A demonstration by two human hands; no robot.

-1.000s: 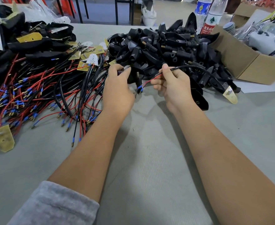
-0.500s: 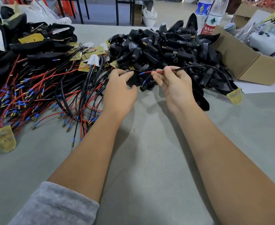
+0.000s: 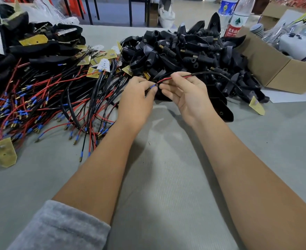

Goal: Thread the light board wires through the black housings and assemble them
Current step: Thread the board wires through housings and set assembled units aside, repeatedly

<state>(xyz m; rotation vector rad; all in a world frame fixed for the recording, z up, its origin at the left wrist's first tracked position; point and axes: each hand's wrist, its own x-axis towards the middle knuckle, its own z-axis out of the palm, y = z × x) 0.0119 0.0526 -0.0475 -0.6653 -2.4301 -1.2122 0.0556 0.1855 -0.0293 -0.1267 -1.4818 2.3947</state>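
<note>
Between the two hands, just in front of the heap of black housings (image 3: 193, 49), a red wire (image 3: 164, 80) with a blue-sleeved tip ran level above the grey table (image 3: 166, 177). The left hand (image 3: 136, 100) pinched that blue tip between thumb and fingertips; the right hand (image 3: 188, 92) pinched the red stretch farther along, its other fingers loosely spread. From there a black cable (image 3: 215, 73) curved right to a yellow light board (image 3: 256, 106). Left lay a tangle of red and black wires (image 3: 49, 105); right, a cardboard box (image 3: 282, 69).
</note>
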